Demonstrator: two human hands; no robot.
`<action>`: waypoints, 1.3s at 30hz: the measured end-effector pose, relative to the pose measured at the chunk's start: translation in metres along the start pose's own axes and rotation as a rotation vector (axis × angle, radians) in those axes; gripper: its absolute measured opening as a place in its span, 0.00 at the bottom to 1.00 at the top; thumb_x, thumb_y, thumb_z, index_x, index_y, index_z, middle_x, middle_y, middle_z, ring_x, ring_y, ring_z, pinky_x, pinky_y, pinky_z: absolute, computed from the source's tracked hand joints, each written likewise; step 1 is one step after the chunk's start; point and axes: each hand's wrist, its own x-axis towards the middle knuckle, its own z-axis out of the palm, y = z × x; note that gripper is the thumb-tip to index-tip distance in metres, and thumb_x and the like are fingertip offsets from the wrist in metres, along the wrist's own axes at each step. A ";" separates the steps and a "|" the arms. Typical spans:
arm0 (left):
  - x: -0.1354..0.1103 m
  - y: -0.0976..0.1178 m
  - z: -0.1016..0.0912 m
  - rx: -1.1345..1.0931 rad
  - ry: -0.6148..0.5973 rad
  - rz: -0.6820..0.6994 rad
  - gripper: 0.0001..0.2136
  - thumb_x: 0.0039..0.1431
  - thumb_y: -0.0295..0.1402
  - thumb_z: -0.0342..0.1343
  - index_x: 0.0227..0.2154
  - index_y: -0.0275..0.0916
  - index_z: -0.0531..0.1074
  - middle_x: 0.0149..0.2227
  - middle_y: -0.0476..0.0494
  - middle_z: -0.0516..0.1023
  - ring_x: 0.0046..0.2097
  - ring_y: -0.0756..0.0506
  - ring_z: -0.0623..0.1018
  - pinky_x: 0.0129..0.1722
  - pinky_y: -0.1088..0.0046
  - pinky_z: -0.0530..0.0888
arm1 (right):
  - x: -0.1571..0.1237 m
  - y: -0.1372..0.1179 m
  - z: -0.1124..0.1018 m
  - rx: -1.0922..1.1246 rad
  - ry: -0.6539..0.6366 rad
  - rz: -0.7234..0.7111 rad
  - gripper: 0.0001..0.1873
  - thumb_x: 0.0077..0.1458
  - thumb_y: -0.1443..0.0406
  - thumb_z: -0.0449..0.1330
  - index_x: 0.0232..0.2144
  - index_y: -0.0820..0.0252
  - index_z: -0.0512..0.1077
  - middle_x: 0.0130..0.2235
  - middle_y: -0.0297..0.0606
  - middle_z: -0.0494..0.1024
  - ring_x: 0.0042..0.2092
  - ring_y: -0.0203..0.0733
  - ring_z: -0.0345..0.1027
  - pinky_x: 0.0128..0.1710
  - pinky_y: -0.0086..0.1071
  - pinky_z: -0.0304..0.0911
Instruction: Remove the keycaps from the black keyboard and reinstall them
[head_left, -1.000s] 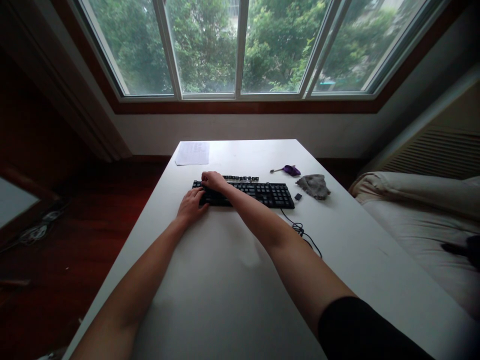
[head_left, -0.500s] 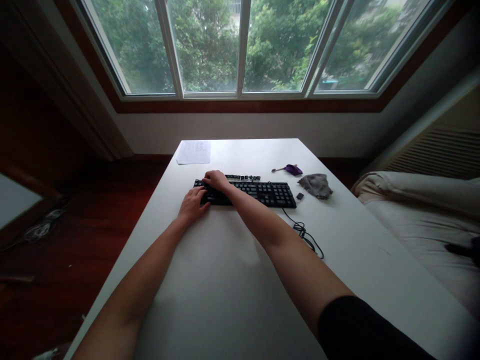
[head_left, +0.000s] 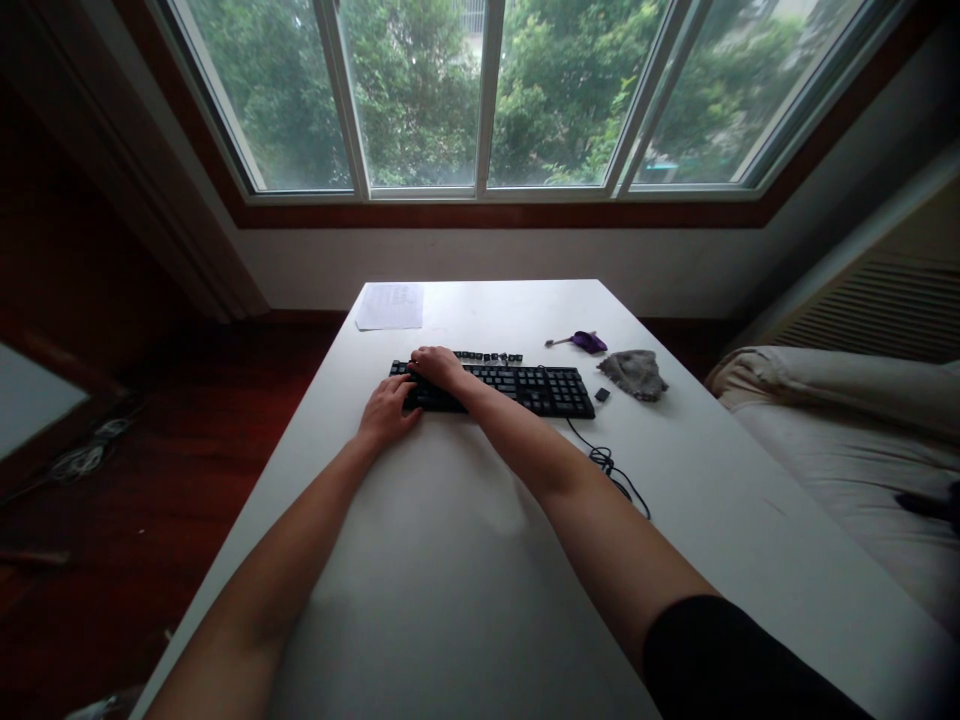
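Observation:
A black keyboard (head_left: 525, 388) lies across the far half of a white table (head_left: 450, 580). My left hand (head_left: 386, 410) rests at its near left corner, fingers laid flat over the edge, holding nothing. My right hand (head_left: 437, 365) sits on the keys at the far left end, fingers curled down as in a pinch; what they hold is hidden. A row of loose black keycaps (head_left: 487, 356) lies just behind the keyboard, to the right of my right hand.
A sheet of paper (head_left: 390, 305) lies at the table's far left. To the right of the keyboard are a purple tool (head_left: 585, 341), a grey cloth (head_left: 634, 372), a single keycap (head_left: 601, 395) and the keyboard's coiled cable (head_left: 611, 465). A bed (head_left: 840, 430) stands on the right.
Both hands stay at the keyboard's left end. Only the view has shifted slightly.

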 end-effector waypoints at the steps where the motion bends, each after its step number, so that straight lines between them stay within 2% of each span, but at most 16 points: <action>1: 0.000 0.000 0.000 0.000 -0.004 -0.003 0.23 0.59 0.39 0.59 0.57 0.41 0.71 0.63 0.37 0.69 0.65 0.34 0.66 0.67 0.52 0.65 | 0.000 -0.001 -0.001 -0.019 -0.009 -0.023 0.20 0.68 0.56 0.53 0.48 0.63 0.78 0.49 0.51 0.80 0.47 0.51 0.77 0.45 0.37 0.67; 7: 0.000 0.002 0.000 -0.002 0.003 -0.008 0.23 0.59 0.38 0.60 0.57 0.41 0.71 0.63 0.37 0.69 0.65 0.34 0.66 0.66 0.52 0.65 | -0.002 0.002 -0.011 -0.075 -0.037 -0.121 0.19 0.68 0.58 0.53 0.46 0.65 0.79 0.47 0.53 0.81 0.48 0.51 0.77 0.48 0.38 0.67; 11: -0.001 0.001 0.002 0.002 0.015 0.003 0.23 0.59 0.38 0.60 0.57 0.41 0.71 0.62 0.37 0.69 0.65 0.34 0.66 0.66 0.52 0.65 | -0.002 0.001 -0.017 -0.095 -0.078 -0.132 0.20 0.68 0.58 0.53 0.47 0.64 0.79 0.48 0.52 0.81 0.50 0.50 0.76 0.50 0.36 0.66; 17: 0.000 0.000 0.004 -0.014 0.022 0.004 0.23 0.58 0.39 0.60 0.56 0.41 0.71 0.62 0.37 0.69 0.64 0.33 0.66 0.65 0.51 0.66 | 0.005 -0.008 -0.020 -0.072 -0.143 -0.003 0.22 0.69 0.58 0.50 0.50 0.64 0.79 0.50 0.54 0.80 0.51 0.51 0.75 0.51 0.37 0.66; 23: -0.001 0.001 0.003 -0.024 0.028 -0.003 0.23 0.58 0.37 0.61 0.56 0.43 0.71 0.63 0.38 0.69 0.65 0.33 0.66 0.66 0.50 0.65 | 0.014 -0.003 -0.022 -0.016 -0.186 0.071 0.21 0.68 0.57 0.51 0.49 0.61 0.80 0.51 0.51 0.80 0.52 0.48 0.74 0.50 0.32 0.64; 29: -0.002 -0.001 0.003 -0.037 0.031 0.001 0.23 0.57 0.36 0.61 0.56 0.43 0.70 0.63 0.38 0.68 0.65 0.33 0.65 0.66 0.49 0.65 | 0.023 0.006 -0.024 0.010 -0.226 0.026 0.18 0.66 0.58 0.54 0.47 0.57 0.81 0.49 0.45 0.82 0.50 0.45 0.75 0.48 0.31 0.64; 36: -0.002 -0.002 0.004 -0.030 0.034 -0.003 0.24 0.58 0.37 0.61 0.57 0.43 0.70 0.63 0.38 0.68 0.65 0.33 0.65 0.65 0.49 0.66 | 0.032 -0.004 -0.023 -0.170 -0.201 -0.091 0.17 0.62 0.60 0.58 0.46 0.62 0.82 0.48 0.52 0.82 0.50 0.51 0.76 0.49 0.36 0.68; 39: -0.002 -0.001 0.005 -0.033 0.037 -0.002 0.24 0.58 0.38 0.61 0.57 0.42 0.70 0.63 0.38 0.67 0.65 0.33 0.65 0.66 0.50 0.65 | 0.029 -0.009 -0.023 -0.193 -0.202 -0.089 0.18 0.63 0.61 0.57 0.47 0.63 0.81 0.47 0.54 0.82 0.50 0.52 0.77 0.49 0.37 0.69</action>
